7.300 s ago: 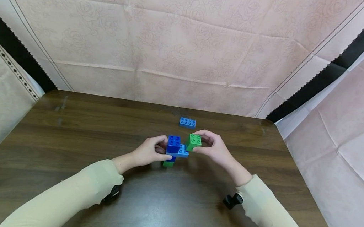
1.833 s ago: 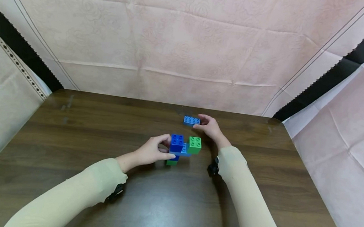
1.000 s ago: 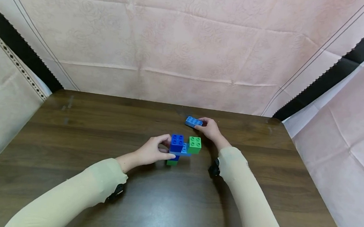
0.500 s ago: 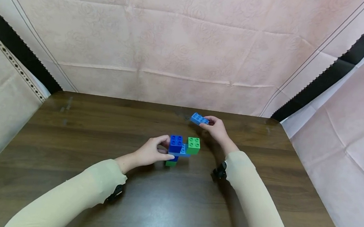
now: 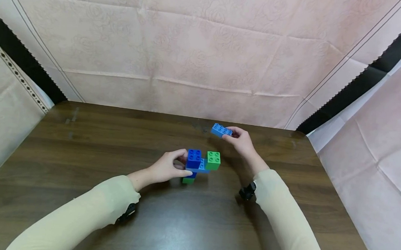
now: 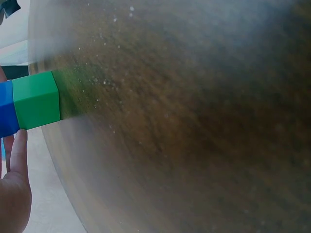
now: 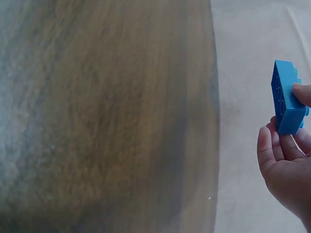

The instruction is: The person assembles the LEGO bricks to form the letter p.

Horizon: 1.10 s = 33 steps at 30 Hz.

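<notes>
Near the middle of the table stands a stack of building blocks. Its base is a green block (image 5: 188,181) with a dark blue one above it, then a light blue long block (image 5: 202,166). On top sit a dark blue block (image 5: 194,158) at the left and a bright green block (image 5: 213,161) at the right. My left hand (image 5: 169,165) grips the stack from the left, thumb in front. Farther back, my right hand (image 5: 241,140) pinches a light blue long block (image 5: 221,130) by its right end, raised off the table. The right wrist view shows that block's hollow underside (image 7: 278,92).
The brown wooden table (image 5: 115,134) ends at a far edge close behind the right hand. Beyond it hangs a pale patterned cloth (image 5: 191,61), with more cloth at both sides. Each wrist carries a small black camera (image 5: 247,191).
The right hand put the green block on the stack's right end, then reached back and picked up the light blue block, lifting it slightly rightward. My left hand keeps its grip on the stack.
</notes>
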### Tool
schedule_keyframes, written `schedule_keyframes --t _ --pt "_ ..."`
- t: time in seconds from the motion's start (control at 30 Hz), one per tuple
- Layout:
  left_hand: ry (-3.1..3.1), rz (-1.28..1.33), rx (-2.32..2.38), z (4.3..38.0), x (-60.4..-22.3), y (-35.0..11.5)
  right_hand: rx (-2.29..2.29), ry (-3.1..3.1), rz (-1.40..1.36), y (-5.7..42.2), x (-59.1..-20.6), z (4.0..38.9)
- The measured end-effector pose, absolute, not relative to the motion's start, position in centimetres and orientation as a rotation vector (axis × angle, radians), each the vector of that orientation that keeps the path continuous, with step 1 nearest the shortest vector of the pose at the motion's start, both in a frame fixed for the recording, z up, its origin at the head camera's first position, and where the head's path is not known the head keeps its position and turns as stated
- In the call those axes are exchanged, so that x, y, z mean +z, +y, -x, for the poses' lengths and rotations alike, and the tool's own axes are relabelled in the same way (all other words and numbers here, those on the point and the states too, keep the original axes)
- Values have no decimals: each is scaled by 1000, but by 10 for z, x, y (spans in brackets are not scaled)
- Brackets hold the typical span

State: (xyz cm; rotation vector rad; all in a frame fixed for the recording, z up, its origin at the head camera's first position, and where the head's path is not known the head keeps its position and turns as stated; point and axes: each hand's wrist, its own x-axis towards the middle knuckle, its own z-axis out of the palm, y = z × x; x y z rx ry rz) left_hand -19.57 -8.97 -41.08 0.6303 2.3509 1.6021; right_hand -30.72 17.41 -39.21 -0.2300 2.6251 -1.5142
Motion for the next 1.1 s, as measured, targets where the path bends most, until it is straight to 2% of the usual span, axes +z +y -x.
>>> schedule_keyframes --t 1.1 --pt "2373 -616 1576 196 -411 -90 -1570 2467 577 159 -343 253"
